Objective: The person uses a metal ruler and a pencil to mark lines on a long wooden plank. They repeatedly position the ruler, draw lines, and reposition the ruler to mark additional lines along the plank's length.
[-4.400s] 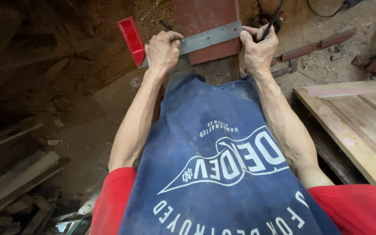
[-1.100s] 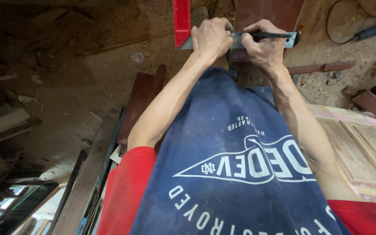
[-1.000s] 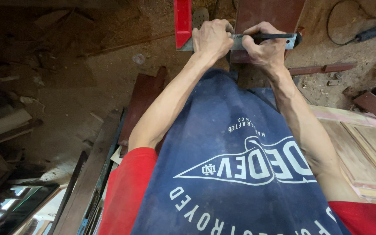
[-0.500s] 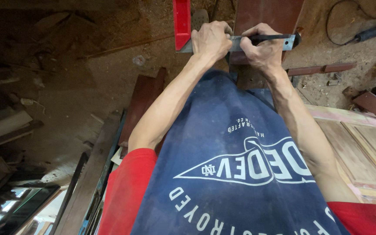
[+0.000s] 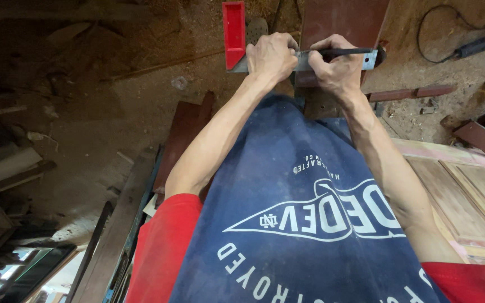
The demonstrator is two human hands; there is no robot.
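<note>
A square (image 5: 304,59), its steel blade laid flat across a dark red board (image 5: 343,19) and its red stock (image 5: 234,33) hanging off the board's left edge, is pinned by the left hand (image 5: 270,56), fingers curled down over the blade near the stock. The right hand (image 5: 338,70) is closed around a black pencil (image 5: 346,51), which lies almost along the blade with its tip toward the blade's far right end. The line will likely run true only if the stock stays tight against the board's edge and the pencil tip rides the blade without tilting away; steady downward pressure from the left hand looks like the key. The square sits directly under both hands, the left touching it, the right just beside it on the near side. A blue apron (image 5: 304,213) fills the foreground; a pale door panel (image 5: 467,185) lies to the right, and a corded tool (image 5: 478,40) rests on the sawdust floor (image 5: 113,95).
</note>
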